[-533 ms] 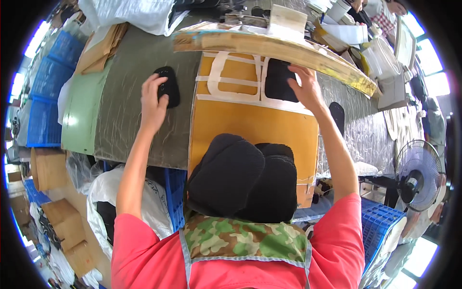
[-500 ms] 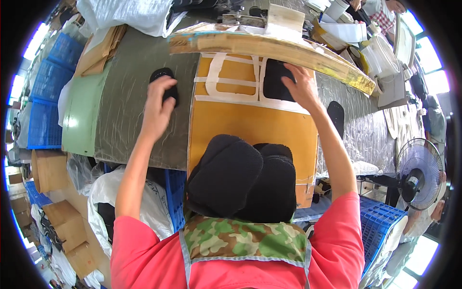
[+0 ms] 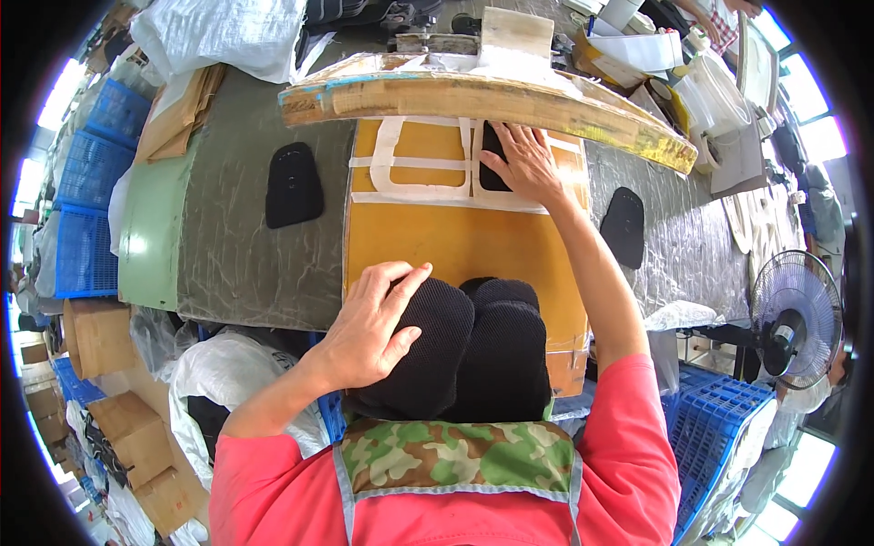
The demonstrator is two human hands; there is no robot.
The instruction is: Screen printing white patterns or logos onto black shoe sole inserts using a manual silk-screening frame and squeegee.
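Note:
My left hand (image 3: 371, 318) is over the left edge of a pile of black ribbed fabric pads (image 3: 435, 350), thumb and fingers apart, holding nothing. Whether the fingertips touch the top pad I cannot tell. A second pile of black pads (image 3: 505, 355) lies beside it, at the near end of an orange-yellow board (image 3: 455, 232). My right hand (image 3: 526, 164) lies flat with fingers spread on a black pad (image 3: 492, 168), partly covering it. That pad sits within the right-hand opening of white tape outlines (image 3: 386, 155) on the board.
A long wooden beam (image 3: 482, 96) spans the board's far end. Single black pads lie on the grey table to the left (image 3: 294, 187) and right (image 3: 624, 227). A fan (image 3: 785, 318) and a blue crate (image 3: 719, 428) stand at right; blue crates (image 3: 86, 250) at left.
My left hand has left the black pad on the grey table and come back to the near pile. My right hand has settled flat on the framed pad. The view has shifted slightly.

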